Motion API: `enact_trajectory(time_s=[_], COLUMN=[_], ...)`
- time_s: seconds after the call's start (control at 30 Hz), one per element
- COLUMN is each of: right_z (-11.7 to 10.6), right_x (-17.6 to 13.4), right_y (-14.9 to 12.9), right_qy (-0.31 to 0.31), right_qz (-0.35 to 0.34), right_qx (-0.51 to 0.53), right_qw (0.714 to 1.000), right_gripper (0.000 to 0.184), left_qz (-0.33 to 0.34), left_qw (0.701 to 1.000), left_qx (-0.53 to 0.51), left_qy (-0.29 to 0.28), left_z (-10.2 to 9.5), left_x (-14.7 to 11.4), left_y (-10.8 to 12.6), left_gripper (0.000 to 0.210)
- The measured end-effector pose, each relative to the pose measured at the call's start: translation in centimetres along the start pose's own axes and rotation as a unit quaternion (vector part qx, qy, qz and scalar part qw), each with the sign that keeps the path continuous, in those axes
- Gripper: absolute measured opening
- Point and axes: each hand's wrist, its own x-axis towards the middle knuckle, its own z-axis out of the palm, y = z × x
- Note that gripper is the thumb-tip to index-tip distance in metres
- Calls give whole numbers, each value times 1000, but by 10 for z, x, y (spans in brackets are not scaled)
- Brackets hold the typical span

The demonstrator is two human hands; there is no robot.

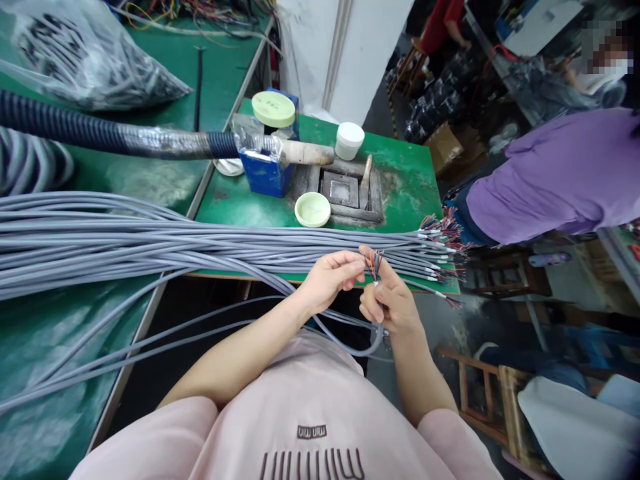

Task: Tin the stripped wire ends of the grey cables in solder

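Observation:
My right hand [393, 300] is closed around the end of a grey cable [375, 343], which loops below it toward my lap. From its stripped end a fan of thin coloured wires [375, 265] sticks up. My left hand [336, 277] pinches at the left side of this fan, thumb against forefinger, on one or more of the wires; exactly how many I cannot tell. Just behind both hands a thick bundle of grey cables [240, 237] runs across the table. Their stripped ends with coloured wires [443, 237] lie at the right.
A solder pot [341, 190] sits in the green table [410, 177], near a pale green dish [313, 209], a white tub [349, 140] and a blue box [265, 175]. A ribbed hose [170, 143] reaches over from the left. A person in purple [555, 177] is at the right, near a wooden stool [480, 393].

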Motion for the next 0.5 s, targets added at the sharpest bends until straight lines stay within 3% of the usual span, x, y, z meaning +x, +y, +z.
enact_trajectory(time_s=[0.17,0.27,0.4,0.5], right_z=[1,-1,-2,1], right_x=[1,3,7,9], right_y=[1,3,7,8], right_qy=[17,41,61,57], right_qz=[-4,-26,-14,-1], right_qx=[-25,-34,-99,-153], right_qw=[1000,998,993,987], right_gripper=[90,85,77,74], left_qz=[-18,63,222,244], left_qw=[999,996,961,940], left_qx=[-51,-35,138,216], left_qy=[-3,50,89,96], left_z=[3,2,-4,-7], left_x=[0,-6,-13,-13], left_y=[-10,-19,-17,-7], left_gripper=[33,28,16,13])
